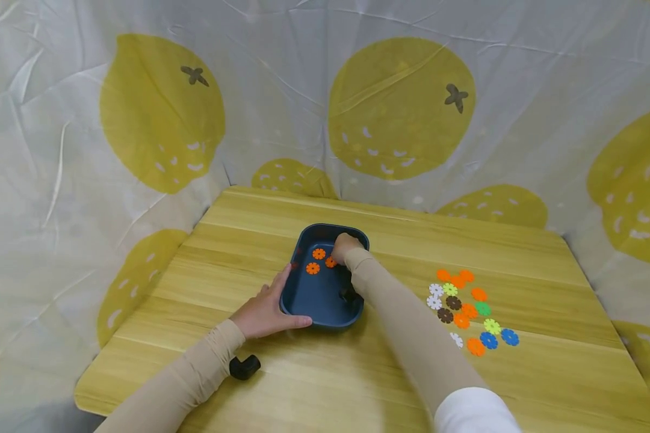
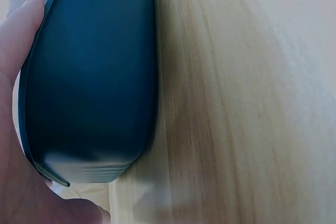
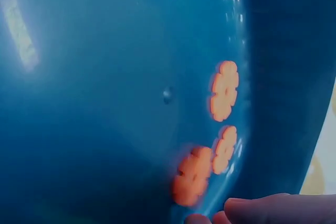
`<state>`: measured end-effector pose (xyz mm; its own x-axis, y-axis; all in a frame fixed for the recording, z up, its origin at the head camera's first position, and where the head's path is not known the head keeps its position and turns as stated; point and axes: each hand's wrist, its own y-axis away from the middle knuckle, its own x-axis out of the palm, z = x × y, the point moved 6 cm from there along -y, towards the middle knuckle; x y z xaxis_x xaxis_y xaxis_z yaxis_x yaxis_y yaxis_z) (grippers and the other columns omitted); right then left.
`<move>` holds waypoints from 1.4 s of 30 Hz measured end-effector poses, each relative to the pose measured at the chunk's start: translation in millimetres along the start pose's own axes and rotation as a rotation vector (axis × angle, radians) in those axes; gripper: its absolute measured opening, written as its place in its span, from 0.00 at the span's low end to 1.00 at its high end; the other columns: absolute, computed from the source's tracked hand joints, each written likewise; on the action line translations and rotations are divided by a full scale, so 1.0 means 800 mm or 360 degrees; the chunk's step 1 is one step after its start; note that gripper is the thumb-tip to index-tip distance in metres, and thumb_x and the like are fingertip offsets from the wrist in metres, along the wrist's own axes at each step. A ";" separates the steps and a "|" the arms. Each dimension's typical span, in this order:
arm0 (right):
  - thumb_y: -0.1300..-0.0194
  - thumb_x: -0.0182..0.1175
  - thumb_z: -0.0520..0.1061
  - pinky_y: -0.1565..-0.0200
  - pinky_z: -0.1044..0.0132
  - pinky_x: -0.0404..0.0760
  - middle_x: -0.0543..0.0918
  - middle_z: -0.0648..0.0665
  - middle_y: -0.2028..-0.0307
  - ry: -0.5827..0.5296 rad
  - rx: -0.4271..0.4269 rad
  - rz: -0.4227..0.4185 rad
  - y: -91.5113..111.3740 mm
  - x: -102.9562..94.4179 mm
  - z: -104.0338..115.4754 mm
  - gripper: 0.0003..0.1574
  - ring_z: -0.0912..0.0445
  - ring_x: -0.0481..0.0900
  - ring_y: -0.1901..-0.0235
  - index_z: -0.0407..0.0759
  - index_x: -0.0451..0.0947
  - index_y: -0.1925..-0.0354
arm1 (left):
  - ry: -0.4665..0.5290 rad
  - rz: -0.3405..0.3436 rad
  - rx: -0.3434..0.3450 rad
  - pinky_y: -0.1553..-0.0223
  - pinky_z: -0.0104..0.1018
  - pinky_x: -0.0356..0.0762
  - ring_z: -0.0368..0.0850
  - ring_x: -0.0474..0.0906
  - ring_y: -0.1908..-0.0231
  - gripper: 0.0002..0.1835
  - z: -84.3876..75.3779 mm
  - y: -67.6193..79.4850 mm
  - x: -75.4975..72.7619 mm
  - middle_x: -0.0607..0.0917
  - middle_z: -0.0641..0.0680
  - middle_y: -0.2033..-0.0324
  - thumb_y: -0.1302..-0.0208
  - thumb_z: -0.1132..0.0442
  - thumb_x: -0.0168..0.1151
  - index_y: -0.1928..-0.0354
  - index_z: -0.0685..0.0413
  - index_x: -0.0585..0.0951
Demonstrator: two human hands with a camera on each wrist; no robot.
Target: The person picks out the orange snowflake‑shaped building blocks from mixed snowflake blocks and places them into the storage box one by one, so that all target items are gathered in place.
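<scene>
My left hand (image 1: 265, 307) spans the near left corner of a dark blue tub (image 1: 321, 307), its straight, spread fingers on the left rim and the thumb along the front edge. In the left wrist view, the hand lies against the tub's wall (image 2: 94, 66). My right hand (image 1: 345, 246) reaches inside the tub near its far right corner. Three orange notched discs lie on the tub's left side, one orange disc (image 1: 330, 262) just beside the right fingers. The right wrist view has a blurred orange disc (image 3: 192, 177) close to the fingertips (image 3: 252, 208); what they hold is hidden.
Right of the tub, several loose notched discs are scattered on the wooden table (image 1: 541, 282): orange (image 1: 475, 347), blue (image 1: 510, 337), white, brown, green and yellow. A lemon-print curtain (image 1: 281, 72) hangs behind the table. Black wrist pieces (image 1: 245, 367) sit by both forearms.
</scene>
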<state>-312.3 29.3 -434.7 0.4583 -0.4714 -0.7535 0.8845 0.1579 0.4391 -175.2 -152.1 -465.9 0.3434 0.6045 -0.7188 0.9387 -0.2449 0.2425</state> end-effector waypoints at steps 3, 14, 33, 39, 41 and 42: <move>0.30 0.55 0.37 0.70 0.64 0.72 0.78 0.39 0.64 0.0035 -0.0050 -0.0012 0.003 -0.009 0.001 0.07 0.50 0.74 0.72 0.34 0.79 0.62 | -0.0004 0.0003 0.0002 0.37 0.76 0.64 0.81 0.49 0.26 0.67 0.000 0.000 0.000 0.53 0.58 0.19 0.52 0.24 0.69 0.19 0.26 0.37; 0.28 0.59 0.48 0.78 0.65 0.61 0.66 0.51 0.78 -0.0126 -0.0266 -0.0066 0.039 -0.077 -0.020 0.13 0.58 0.58 0.84 0.44 0.74 0.70 | -0.0004 0.0012 -0.0014 0.38 0.77 0.65 0.81 0.49 0.26 0.68 0.000 0.001 0.001 0.51 0.57 0.19 0.53 0.24 0.70 0.19 0.25 0.36; 0.26 0.55 0.53 0.69 0.58 0.76 0.75 0.39 0.73 -0.0047 0.0204 -0.0073 0.076 -0.167 -0.297 0.27 0.51 0.71 0.77 0.26 0.69 0.51 | -0.0054 0.0009 -0.0014 0.39 0.77 0.66 0.81 0.48 0.26 0.69 -0.002 0.000 -0.007 0.50 0.58 0.19 0.53 0.22 0.69 0.19 0.28 0.35; 0.30 0.58 0.54 0.53 0.49 0.80 0.78 0.30 0.61 0.0041 0.0286 -0.0039 0.086 -0.161 -0.331 0.29 0.42 0.77 0.62 0.25 0.73 0.59 | -0.0035 0.0014 -0.0008 0.40 0.77 0.67 0.81 0.48 0.26 0.69 -0.001 0.000 -0.004 0.50 0.57 0.19 0.54 0.23 0.69 0.19 0.27 0.35; 0.30 0.58 0.55 0.54 0.50 0.80 0.78 0.32 0.63 0.0050 0.0309 -0.0034 0.087 -0.157 -0.339 0.29 0.42 0.77 0.62 0.26 0.74 0.60 | -0.0036 0.0012 -0.0002 0.40 0.78 0.66 0.82 0.48 0.26 0.69 -0.001 0.000 -0.003 0.50 0.57 0.19 0.53 0.23 0.69 0.19 0.27 0.35; 0.31 0.59 0.55 0.55 0.52 0.79 0.78 0.33 0.63 0.0051 0.0319 -0.0037 0.088 -0.155 -0.342 0.28 0.43 0.77 0.62 0.27 0.74 0.62 | -0.0038 0.0012 0.0001 0.40 0.78 0.66 0.82 0.47 0.26 0.69 -0.002 0.000 -0.002 0.49 0.57 0.18 0.53 0.23 0.69 0.19 0.27 0.35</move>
<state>-282.5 336.2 -444.5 0.4434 -0.4443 -0.7785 0.8610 -0.0301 0.5076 -176.0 -152.1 -464.0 0.3499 0.5844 -0.7322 0.9360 -0.2501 0.2477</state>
